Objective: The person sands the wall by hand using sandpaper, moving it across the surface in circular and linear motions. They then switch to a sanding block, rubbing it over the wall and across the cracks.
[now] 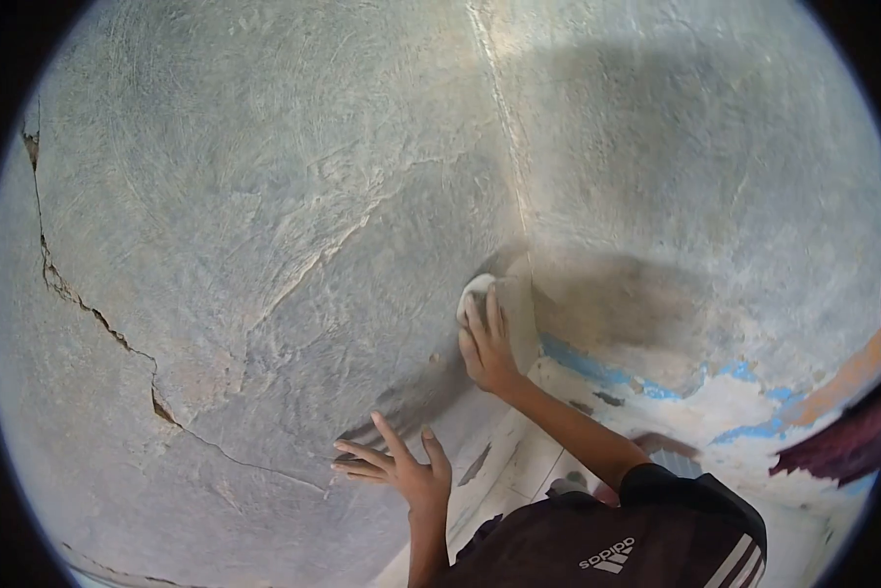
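My right hand (489,343) presses a small white rounded pad (476,292) against the grey plastered wall (293,196), close to the inner corner. Its fingers lie over the pad and hide most of it, so I cannot tell its exact kind. Lower and to the left, my left hand (411,475) is open, fingers spread at the wall surface, with nothing in it. A raised, rough plaster ridge (328,253) runs diagonally across the wall above both hands.
A jagged crack (97,318) runs down the left wall. The corner seam (504,118) meets a second wall (646,176), with peeling blue paint (597,367) low on it. Maroon cloth (842,441) hangs at the right. Pale floor tiles (529,461) show below.
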Motion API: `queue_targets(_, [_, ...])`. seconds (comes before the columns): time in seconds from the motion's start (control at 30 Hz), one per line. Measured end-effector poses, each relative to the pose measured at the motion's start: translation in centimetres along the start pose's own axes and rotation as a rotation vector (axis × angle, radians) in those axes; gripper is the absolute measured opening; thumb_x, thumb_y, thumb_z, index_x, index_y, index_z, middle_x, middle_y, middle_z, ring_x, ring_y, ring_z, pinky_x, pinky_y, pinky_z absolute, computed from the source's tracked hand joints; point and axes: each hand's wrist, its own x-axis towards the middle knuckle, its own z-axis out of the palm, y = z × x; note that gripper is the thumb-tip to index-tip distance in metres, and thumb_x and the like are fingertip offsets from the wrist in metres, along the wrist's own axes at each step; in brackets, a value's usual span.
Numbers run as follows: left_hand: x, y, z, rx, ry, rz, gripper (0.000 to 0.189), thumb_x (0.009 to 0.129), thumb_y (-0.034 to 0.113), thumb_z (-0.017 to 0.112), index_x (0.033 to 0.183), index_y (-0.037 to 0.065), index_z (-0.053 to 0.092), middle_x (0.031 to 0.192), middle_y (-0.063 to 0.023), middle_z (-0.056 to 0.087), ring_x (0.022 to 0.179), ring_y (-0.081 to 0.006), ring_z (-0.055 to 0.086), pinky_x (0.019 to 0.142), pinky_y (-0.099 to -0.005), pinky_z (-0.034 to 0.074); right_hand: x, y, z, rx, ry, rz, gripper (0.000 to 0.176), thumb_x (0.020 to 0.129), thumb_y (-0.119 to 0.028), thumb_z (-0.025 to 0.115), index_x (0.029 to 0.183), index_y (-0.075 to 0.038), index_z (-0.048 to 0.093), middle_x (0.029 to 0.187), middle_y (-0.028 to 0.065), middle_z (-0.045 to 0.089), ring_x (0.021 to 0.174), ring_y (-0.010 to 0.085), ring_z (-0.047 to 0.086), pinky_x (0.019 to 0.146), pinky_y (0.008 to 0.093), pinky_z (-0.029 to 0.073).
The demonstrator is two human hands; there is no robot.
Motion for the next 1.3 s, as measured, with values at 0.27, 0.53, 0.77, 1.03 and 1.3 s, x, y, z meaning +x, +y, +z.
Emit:
queue_targets(0.27, [-0.3, 4.4, 5.2, -0.003, 0.073, -0.175, 0.064, 0.093, 0.036, 0.057, 0.151, 0.016, 0.037, 0.157, -0.0332, -0.004, 0.139, -0.0624, -0.012, 0.103, -0.0766, -0.001, -6.7, 1.9, 0.1, -0.02, -0.228, -0.161, 0.054, 0.096, -0.029, 0.054, 0.146, -0.013, 0.043, 0.148, 0.0372, 0.021, 0.136, 0.0553, 0.025, 0.106, 0.0665, 0.024])
queue_targets(0.53, [-1.0, 7.0, 8.1, 0.022, 0.041, -0.18, 0.067, 0.093, 0.028, 0.061, 0.153, 0.017, 0.033, 0.158, -0.0315, -0.008, 0.141, -0.0583, -0.014, 0.108, -0.0708, 0.004, 9.1, 3.5, -5.0, -0.2, -0.037, -0.323, 0.058, 0.102, -0.034, 0.041, 0.149, -0.002, 0.032, 0.154, 0.0387, 0.008, 0.142, 0.054, 0.013, 0.111, 0.0665, 0.013])
queue_targets(0.77, [0.2, 8.0, 10.4, 0.058, 0.068, -0.159, 0.069, 0.092, 0.031, 0.061, 0.153, 0.014, 0.032, 0.15, -0.0414, -0.019, 0.134, -0.0663, -0.02, 0.101, -0.0782, 0.0, 3.3, 4.0, -1.6, 0.003, 0.047, -0.388, 0.061, 0.1, -0.034, 0.046, 0.15, -0.004, 0.03, 0.152, 0.0399, 0.01, 0.14, 0.0586, 0.015, 0.11, 0.068, 0.017])
queue_targets(1.03, [-0.2, 7.5, 10.4, 0.008, 0.04, -0.106, 0.069, 0.089, 0.032, 0.062, 0.151, 0.019, 0.036, 0.152, -0.0404, -0.015, 0.132, -0.0685, -0.021, 0.098, -0.0799, -0.002, 14.7, 0.6, -5.1, 0.099, 0.175, -0.375, 0.054, 0.098, -0.03, 0.049, 0.145, -0.004, 0.043, 0.154, 0.0354, 0.016, 0.138, 0.0509, 0.022, 0.108, 0.0594, 0.023])
queue_targets(1.3, [1.1, 4.4, 5.5, 0.052, 0.131, -0.115, 0.074, 0.088, 0.03, 0.064, 0.152, 0.013, 0.032, 0.154, -0.0387, -0.006, 0.138, -0.0638, -0.012, 0.103, -0.0756, 0.0, 7.2, -4.5, -3.0, -0.107, 0.062, -0.458, 0.069, 0.1, -0.039, 0.043, 0.151, 0.003, 0.025, 0.157, 0.0326, 0.009, 0.144, 0.0499, 0.012, 0.113, 0.0616, 0.013])
